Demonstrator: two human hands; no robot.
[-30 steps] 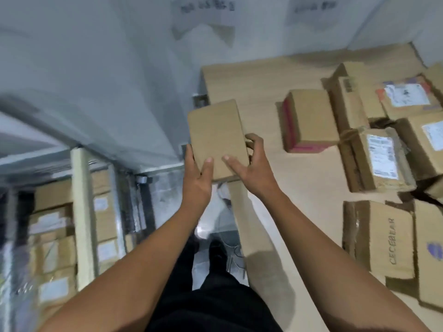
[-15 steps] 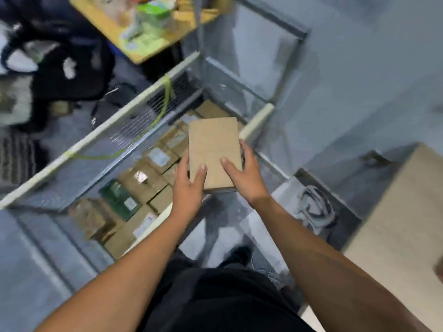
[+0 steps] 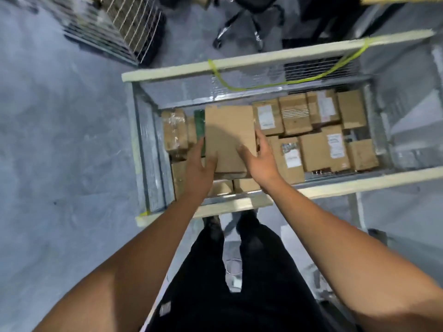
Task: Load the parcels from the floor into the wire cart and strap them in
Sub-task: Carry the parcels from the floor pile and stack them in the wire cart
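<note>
Two hands carry one flat brown parcel (image 3: pixel 230 137), held level over the left half of the wire cart (image 3: pixel 275 55), just above the packed parcels (image 3: pixel 294 113) that cover its floor. It is not yet set down, so this step looks like placement on top of that first layer.

To do it well, lower the parcel flat rather than dropping it, and keep its long edges square to the cart walls so the next ones stack cleanly. It hangs partly over a green packet (image 3: pixel 199 125) and some plain boxes. Pick a spot where those tops look level, or it will likely rock. Slide your fingers out sideways as it lands, so that they are not trapped against the neighbouring boxes. Leave the yellow-green strap (image 3: pixel 259 85), draped on the far wall, free of the load. You will need it later.

Both of your arms reach forward and down over the near rail (image 3: pixel 227 208), forearms converging. Your left hand (image 3: pixel 200 164) grasps the parcel's left edge, with the thumb across the top face near the corner. Your right hand (image 3: pixel 262 161) grasps the right edge the same way, thumb on top and fingers nearly straight along the side. Whether any fingertips reach underneath cannot be seen.
</note>
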